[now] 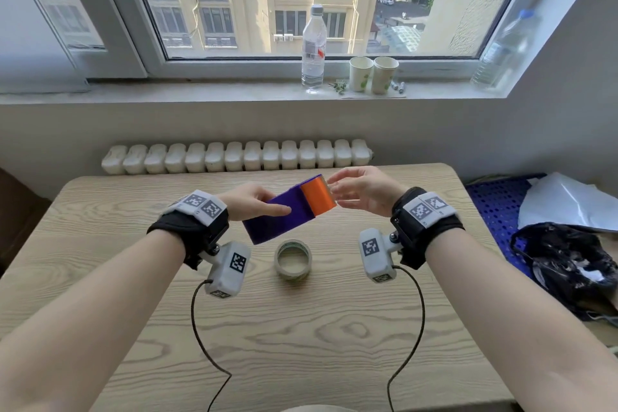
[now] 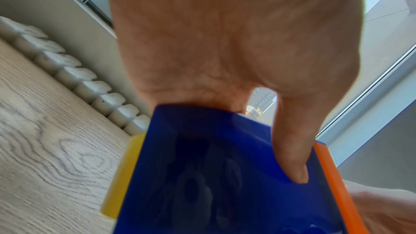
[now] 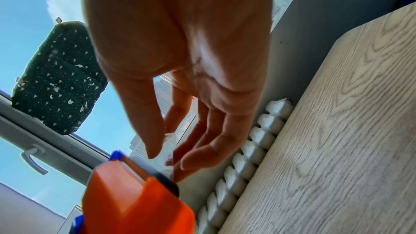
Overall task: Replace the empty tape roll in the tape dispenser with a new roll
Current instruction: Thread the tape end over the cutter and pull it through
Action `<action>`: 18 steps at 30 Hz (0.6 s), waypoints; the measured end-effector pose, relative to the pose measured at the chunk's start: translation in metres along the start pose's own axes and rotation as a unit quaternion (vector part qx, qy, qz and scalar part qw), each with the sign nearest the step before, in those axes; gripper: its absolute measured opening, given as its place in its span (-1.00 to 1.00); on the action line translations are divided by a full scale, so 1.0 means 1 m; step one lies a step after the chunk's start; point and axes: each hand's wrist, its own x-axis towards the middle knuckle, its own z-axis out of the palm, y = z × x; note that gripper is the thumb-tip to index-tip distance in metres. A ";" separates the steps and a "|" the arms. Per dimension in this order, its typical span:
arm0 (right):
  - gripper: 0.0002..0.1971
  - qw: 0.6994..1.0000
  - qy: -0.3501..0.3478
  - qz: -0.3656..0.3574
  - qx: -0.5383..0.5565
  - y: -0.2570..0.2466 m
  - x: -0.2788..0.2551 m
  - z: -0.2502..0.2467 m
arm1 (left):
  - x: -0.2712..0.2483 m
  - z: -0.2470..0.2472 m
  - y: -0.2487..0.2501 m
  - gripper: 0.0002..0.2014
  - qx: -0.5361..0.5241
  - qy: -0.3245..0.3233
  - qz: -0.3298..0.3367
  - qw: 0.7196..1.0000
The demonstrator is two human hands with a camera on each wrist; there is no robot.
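Observation:
My left hand (image 1: 250, 202) grips a purple-blue tape dispenser (image 1: 281, 217) above the wooden table (image 1: 301, 344), tilted with its orange cutter end (image 1: 319, 199) up to the right. The left wrist view shows the thumb (image 2: 292, 166) pressed on the dispenser's blue side (image 2: 225, 175), with a yellow part (image 2: 121, 175) at its far side. At that cutter end my right hand (image 1: 337, 192) works; in the right wrist view its thumb and fingers (image 3: 166, 157) pinch a clear strip of tape (image 3: 168, 149) by the orange end (image 3: 135, 202). A roll of clear tape (image 1: 293, 259) lies flat on the table below the dispenser.
A white radiator (image 1: 234, 157) runs behind the table's far edge. On the window sill stand a water bottle (image 1: 314, 50), two paper cups (image 1: 373, 73) and another bottle (image 1: 505, 50). A blue crate (image 1: 495, 204) with a black bag (image 1: 565, 264) sits at the right.

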 end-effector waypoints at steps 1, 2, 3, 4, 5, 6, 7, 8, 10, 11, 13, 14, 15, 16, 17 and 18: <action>-0.82 1.000 0.006 0.004 0.008 -0.001 0.000 -0.001 | 0.000 -0.001 0.000 -0.84 -0.002 0.001 0.001 1.000; -0.79 1.000 0.013 0.006 0.015 -0.001 0.000 -0.001 | 0.000 -0.001 -0.001 -0.85 -0.005 0.004 0.001 1.000; -0.71 1.000 0.020 0.005 0.021 0.000 0.000 -0.002 | 0.000 -0.002 -0.001 -0.86 -0.008 0.006 0.002 1.000; -0.60 0.999 0.025 0.002 0.026 0.000 0.001 -0.003 | 0.000 -0.002 -0.002 -0.86 -0.012 0.006 0.005 1.000; -0.51 0.999 0.030 0.000 0.032 0.001 0.002 -0.005 | -0.001 -0.003 -0.002 -0.87 -0.015 0.003 0.007 1.000; -0.46 0.999 0.034 0.003 0.040 0.001 0.002 -0.007 | -0.001 -0.003 -0.003 -0.88 -0.018 -0.001 0.009 1.000; -0.48 0.998 0.033 0.010 0.050 0.001 0.002 -0.008 | -0.001 -0.004 -0.003 -0.89 -0.020 -0.004 0.009 1.000; -0.55 0.998 0.027 0.021 0.060 0.000 0.002 -0.009 | -0.002 -0.004 -0.003 -0.90 -0.022 -0.005 0.009 1.000; -0.69 0.997 0.004 0.040 0.066 -0.001 -0.001 -0.010 | -0.002 -0.005 -0.004 -0.90 -0.026 -0.003 0.009 1.000; -0.75 0.997 -0.006 0.043 0.069 0.000 -0.002 -0.010 | -0.002 -0.005 -0.005 -0.91 -0.028 -0.003 0.009 1.000; -0.84 0.996 -0.010 0.035 0.087 0.002 -0.003 -0.010 | -0.002 -0.007 -0.006 -0.91 -0.032 -0.001 0.009 0.999; -0.87 0.995 -0.007 0.024 0.096 0.003 -0.003 -0.009 | -0.001 -0.007 -0.007 -0.92 -0.037 0.001 0.009 0.999; -0.88 0.995 -0.002 0.011 0.100 0.004 -0.003 -0.009 | -0.001 -0.008 -0.007 -0.90 -0.041 0.004 0.009 0.999; -0.88 0.995 0.006 0.000 0.098 0.004 -0.002 -0.008 | 0.000 -0.009 -0.008 -0.88 -0.046 0.007 0.008 0.999; -0.89 0.996 0.019 -0.010 0.091 0.005 -0.001 -0.009 | 0.001 -0.010 -0.009 -0.85 -0.050 0.009 0.008 0.999; -0.89 0.996 0.037 -0.018 0.079 0.006 0.000 -0.009 | 0.001 -0.011 -0.009 -0.85 -0.052 0.008 0.008 0.999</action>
